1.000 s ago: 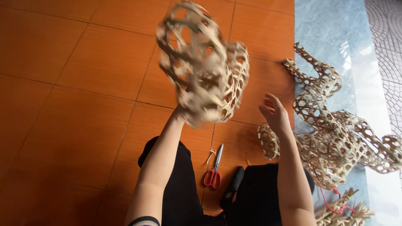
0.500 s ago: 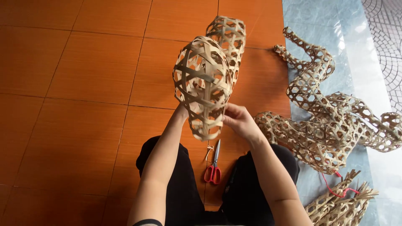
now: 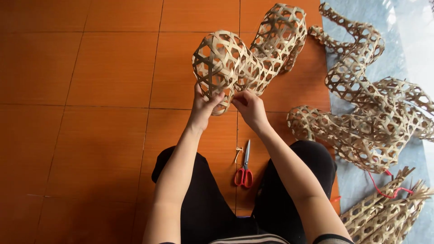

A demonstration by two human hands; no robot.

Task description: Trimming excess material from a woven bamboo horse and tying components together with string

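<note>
Bamboo lattice basket (image 3: 253, 54) is being gripped by both the left hand (image 3: 205, 101) and right hand (image 3: 249, 106); red scissors (image 3: 244, 168) and finished weavings (image 3: 375, 113) are lying nearby.

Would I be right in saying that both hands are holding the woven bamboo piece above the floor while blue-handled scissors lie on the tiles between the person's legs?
Not quite: the scissors have red handles, not blue, as the head view shows. The rest holds: the left hand and right hand both grip the woven bamboo piece, and the scissors lie on the orange tiled floor between the legs.
</note>
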